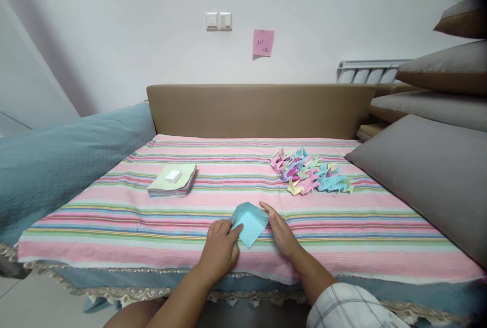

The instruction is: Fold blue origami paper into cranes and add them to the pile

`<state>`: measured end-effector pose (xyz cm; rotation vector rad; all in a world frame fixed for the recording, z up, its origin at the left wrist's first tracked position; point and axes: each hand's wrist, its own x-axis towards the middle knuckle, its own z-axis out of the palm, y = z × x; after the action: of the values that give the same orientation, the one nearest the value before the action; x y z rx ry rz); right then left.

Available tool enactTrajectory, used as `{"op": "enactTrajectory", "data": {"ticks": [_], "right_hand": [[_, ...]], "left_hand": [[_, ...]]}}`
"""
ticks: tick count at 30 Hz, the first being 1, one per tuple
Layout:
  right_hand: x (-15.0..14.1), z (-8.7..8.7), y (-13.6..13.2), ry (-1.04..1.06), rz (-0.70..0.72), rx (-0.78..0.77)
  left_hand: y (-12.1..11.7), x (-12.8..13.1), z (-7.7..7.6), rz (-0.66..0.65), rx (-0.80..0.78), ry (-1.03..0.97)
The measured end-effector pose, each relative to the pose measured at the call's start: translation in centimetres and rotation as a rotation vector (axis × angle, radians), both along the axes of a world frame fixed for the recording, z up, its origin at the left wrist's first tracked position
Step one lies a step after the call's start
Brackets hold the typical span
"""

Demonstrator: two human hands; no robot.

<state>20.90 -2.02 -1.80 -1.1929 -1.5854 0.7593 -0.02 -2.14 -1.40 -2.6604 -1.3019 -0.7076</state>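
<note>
A light blue sheet of origami paper (252,225), partly folded with creased upper flaps, lies on the striped cloth in front of me. My left hand (220,248) grips its left side, thumb resting on top of the paper and the other fingers curled at the edge. Along the right edge, my right hand (282,231) is held with its fingers stretched out, the fingertips against or very close to the raised right flap. Whether they pinch that flap is hard to see. Farther back on the right lies a cluster of folded paper cranes (304,173) in several colours.
On the left is a stack of square paper (160,182) with a small white block (173,176) on top. The striped cloth (114,216) covers the seat. Grey cushions (426,171) pile up at the right, and a blue bolster (76,150) lines the left.
</note>
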Motion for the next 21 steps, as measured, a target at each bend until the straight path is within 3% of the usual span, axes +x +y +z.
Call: {"op": "enactTrajectory", "data": {"ticks": [12,21], "right_hand": [[-0.45,0.78,-0.54,-0.299,0.024,0.018],[-0.93,1.10,-0.73,-0.369,-0.002,0.026]], "left_hand": [[0.01,-0.09,0.01,-0.005,-0.028,0.021],[-0.07,-0.07,0.25,-0.006,-0.041,0.027]]}}
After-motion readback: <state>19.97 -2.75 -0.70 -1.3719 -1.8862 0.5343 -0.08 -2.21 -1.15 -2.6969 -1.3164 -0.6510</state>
